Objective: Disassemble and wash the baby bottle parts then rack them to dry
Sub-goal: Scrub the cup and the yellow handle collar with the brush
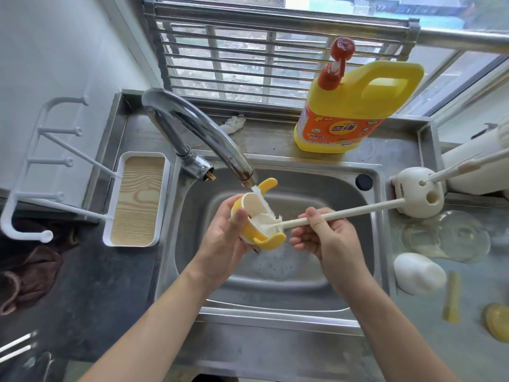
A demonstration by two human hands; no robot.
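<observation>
The steel table (344,158) holds a sunken sink (358,285); a yellow jug (352,111) stands behind it; a tray (137,199) lies left; a brush holder (418,194), glass bottle (446,235) and white cap (418,274) lie right.

The brushed stainless-steel sink basin (344,188) looks dull and lightly scuffed, while the curved chrome tap (192,128) above it is polished and mirror-glossy. The yellow-handled bottle collar (271,239) with its white inner ring is smooth, wet, shiny plastic, as is the big yellow detergent jug (358,106). The white plastic drying tray (137,199) has a matt, pale wood-grain floor.
</observation>
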